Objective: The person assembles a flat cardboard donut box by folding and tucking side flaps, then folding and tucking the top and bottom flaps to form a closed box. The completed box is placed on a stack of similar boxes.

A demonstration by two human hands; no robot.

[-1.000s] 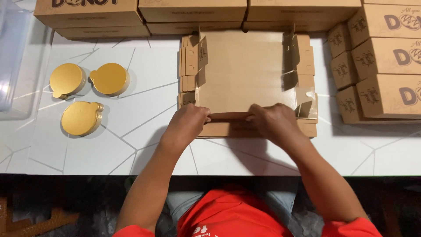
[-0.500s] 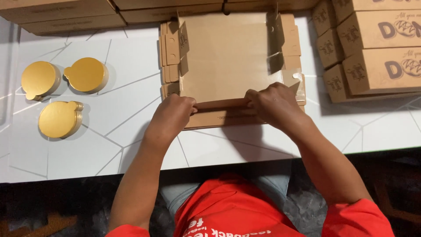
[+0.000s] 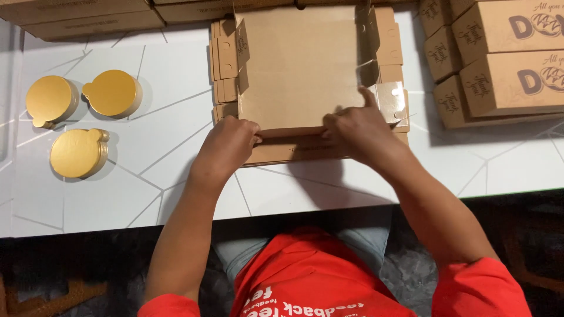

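Observation:
A flat brown cardboard box blank (image 3: 299, 64) lies on the white table (image 3: 147, 176), its side flaps partly raised. My left hand (image 3: 228, 145) presses on the near flap (image 3: 294, 147) at its left end, fingers curled over the fold. My right hand (image 3: 358, 130) grips the same flap at its right end, with the index finger pointing up toward the right side flap (image 3: 392, 100). Both hands pinch the near fold of the box.
Three stacks of round gold cake boards (image 3: 50, 100) (image 3: 113, 92) (image 3: 77, 152) sit at the left. Folded brown boxes (image 3: 505, 70) are stacked at the right, and more cardboard boxes (image 3: 88, 14) run along the far edge. The table's near edge is by my lap.
Both hands stay on the near flap while folding it up; my right index finger has lifted toward the right side flap. The view has shifted down slightly.

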